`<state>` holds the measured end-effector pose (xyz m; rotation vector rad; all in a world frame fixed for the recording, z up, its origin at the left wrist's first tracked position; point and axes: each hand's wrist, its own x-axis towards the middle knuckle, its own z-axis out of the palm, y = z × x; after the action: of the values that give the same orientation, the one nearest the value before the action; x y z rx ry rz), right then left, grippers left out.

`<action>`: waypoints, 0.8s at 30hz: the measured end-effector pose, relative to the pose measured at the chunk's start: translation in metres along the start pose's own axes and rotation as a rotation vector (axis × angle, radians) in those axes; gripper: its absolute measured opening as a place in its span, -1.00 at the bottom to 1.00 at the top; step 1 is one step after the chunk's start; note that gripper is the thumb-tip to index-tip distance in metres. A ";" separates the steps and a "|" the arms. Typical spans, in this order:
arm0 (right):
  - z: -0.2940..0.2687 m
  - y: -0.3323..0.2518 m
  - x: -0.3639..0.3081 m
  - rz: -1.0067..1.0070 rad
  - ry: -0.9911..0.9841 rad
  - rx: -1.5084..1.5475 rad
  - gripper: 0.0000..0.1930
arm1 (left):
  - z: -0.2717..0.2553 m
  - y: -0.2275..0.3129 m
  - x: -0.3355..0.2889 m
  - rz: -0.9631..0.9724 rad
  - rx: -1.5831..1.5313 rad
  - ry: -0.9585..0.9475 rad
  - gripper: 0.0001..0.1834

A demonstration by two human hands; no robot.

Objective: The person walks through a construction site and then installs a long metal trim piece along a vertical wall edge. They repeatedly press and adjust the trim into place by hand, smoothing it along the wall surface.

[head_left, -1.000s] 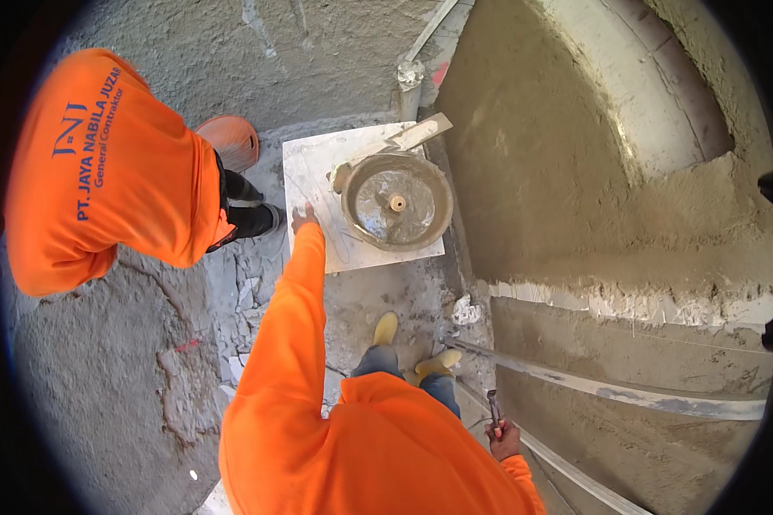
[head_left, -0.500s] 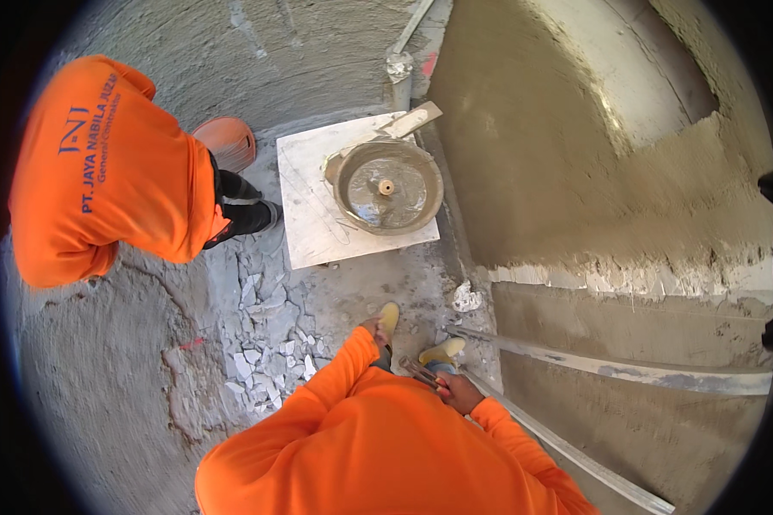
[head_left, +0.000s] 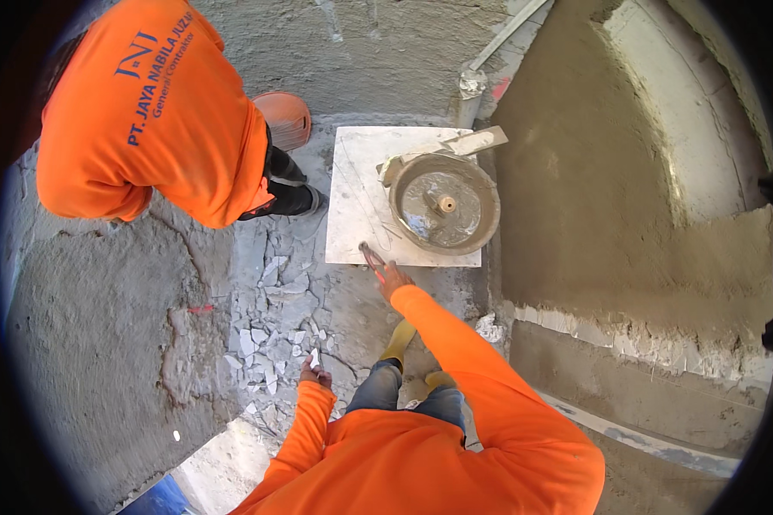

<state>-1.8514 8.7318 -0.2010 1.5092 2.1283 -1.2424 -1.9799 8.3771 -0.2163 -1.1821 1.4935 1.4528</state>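
My right hand reaches forward, wrapped round the red handles of a pair of pincers. Their head is over the near edge of a pale square board. On that board stands a round basin with wet grey mortar inside and a small knob-like piece in its middle. My left hand hangs low above broken tile pieces, its fingers loosely bent and apart. A white shard shows just beyond its fingertips; whether they touch it I cannot tell.
A co-worker in an orange shirt bends over at the left, beside an orange bucket. A wooden float lies across the basin's far side. Plastered walls rise ahead and to the right. A long metal straightedge lies at the lower right.
My right hand has carried the pincers from beside my body forward to the board. My left hand has moved left toward the tile pieces. The view has shifted left.
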 end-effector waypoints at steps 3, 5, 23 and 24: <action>-0.001 -0.043 -0.003 -0.183 0.491 -0.066 -0.50 | 0.043 -0.017 -0.060 0.110 0.135 -0.195 -0.81; -0.010 -0.064 -0.027 -0.423 0.324 0.200 -0.51 | 0.078 -0.030 -0.103 0.172 0.203 -0.400 -0.70; -0.213 0.012 -0.278 -0.353 0.837 0.901 -0.73 | 0.287 -0.104 -0.353 0.247 0.582 -1.565 -0.43; -0.217 0.016 -0.288 -0.348 0.844 0.885 -0.73 | 0.297 -0.107 -0.366 0.324 0.601 -1.595 -0.44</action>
<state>-1.6568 8.7095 0.1023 2.4203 2.5466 -2.1543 -1.7931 8.7221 0.0654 0.6222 0.7502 1.3135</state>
